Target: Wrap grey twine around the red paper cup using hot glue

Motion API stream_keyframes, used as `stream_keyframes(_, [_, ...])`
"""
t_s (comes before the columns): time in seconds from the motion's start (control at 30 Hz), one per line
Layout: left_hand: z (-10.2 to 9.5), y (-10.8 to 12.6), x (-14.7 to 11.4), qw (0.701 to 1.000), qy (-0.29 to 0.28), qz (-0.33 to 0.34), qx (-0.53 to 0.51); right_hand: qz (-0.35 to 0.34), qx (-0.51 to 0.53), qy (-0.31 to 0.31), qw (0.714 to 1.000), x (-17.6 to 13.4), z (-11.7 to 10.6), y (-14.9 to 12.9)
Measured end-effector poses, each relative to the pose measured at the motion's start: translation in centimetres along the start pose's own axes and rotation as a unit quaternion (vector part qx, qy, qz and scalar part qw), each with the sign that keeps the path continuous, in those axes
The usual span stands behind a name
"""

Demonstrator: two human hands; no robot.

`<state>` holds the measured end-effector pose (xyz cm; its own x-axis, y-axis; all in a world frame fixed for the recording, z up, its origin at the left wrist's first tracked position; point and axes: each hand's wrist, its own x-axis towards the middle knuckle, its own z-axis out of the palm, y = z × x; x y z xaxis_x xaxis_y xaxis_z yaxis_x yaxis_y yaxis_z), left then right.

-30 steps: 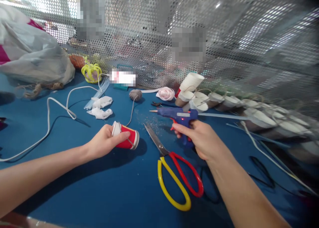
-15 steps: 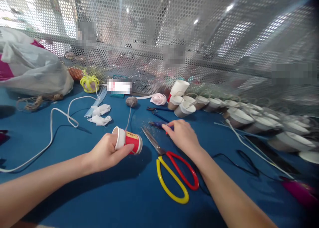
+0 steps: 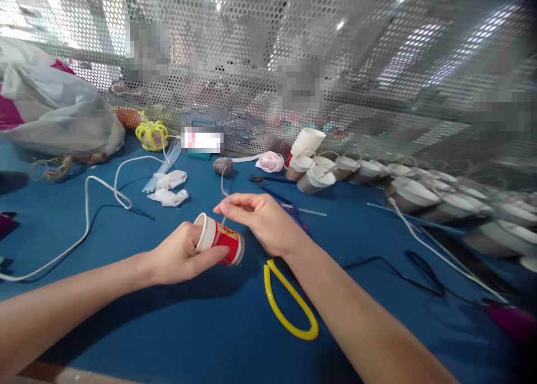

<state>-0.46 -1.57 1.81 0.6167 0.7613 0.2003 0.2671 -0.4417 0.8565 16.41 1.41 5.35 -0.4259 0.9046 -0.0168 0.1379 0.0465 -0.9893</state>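
My left hand point(image 3: 180, 255) grips a red-and-white paper cup point(image 3: 232, 239), tilted on its side, with the fingers inside its mouth and the thumb on its red wall. A grey yarn strand point(image 3: 224, 183) runs from a small yarn ball point(image 3: 222, 166) to the cup's side. Above the cup, my right hand point(image 3: 266, 219) pinches this strand between thumb and fingertips. Under the right hand and forearm lie scissors; their yellow handle point(image 3: 310, 333) shows, while most of the rest is covered. Behind that hand rests a blue glue gun point(image 3: 298, 216), partly hidden, with a clear glue stick point(image 3: 314, 211).
Pliers point(image 3: 272, 178) and a pink ribbon roll point(image 3: 269, 162) lie farther back. Several yarn-wrapped cups point(image 3: 316, 181) line the right side. A white cord point(image 3: 86, 205) and crumpled white scraps point(image 3: 168, 196) are on the left, near a plastic bag point(image 3: 62, 109). Perforated mesh point(image 3: 235, 54) stands behind.
My right hand has left the glue gun, moved left and taken hold of the yarn near the cup. The left hand still grips the cup, shifted slightly right.
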Motion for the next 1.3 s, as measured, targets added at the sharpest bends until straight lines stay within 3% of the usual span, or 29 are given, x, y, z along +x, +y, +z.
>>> stream_keyframes(0.1, [-0.1, 0.0, 0.3, 0.986, 0.010, -0.092, -0.136, -0.039, 0.020, 0.051, 0.998, -0.3, -0.7, -0.4])
stream_keyframes(0.23, [0.0, -0.1, 0.7, 0.949, 0.048, -0.162, -0.266, -0.104, 0.006, 0.131, 0.986, -1.0, -1.7, -1.0])
stream_keyframes(0.33, [0.2, -0.2, 0.8, 0.929, 0.061, -0.199, -0.307, -0.127, -0.041, 0.180, 0.974, -1.3, -2.3, -1.2])
stream_keyframes(0.47, [0.3, 0.3, 0.7, 0.923, 0.056, -0.219, -0.310, -0.152, -0.089, 0.203, 0.963, -1.0, -2.7, -1.0])
stream_keyframes(1.03, [0.3, 0.4, -0.3, 0.957, 0.010, -0.146, -0.249, -0.107, -0.243, 0.200, 0.943, 0.3, -3.0, 0.8])
stream_keyframes(1.3, [0.4, 0.3, -0.7, 0.987, 0.015, -0.045, -0.154, -0.065, -0.277, 0.185, 0.941, 0.4, -2.5, 1.0])
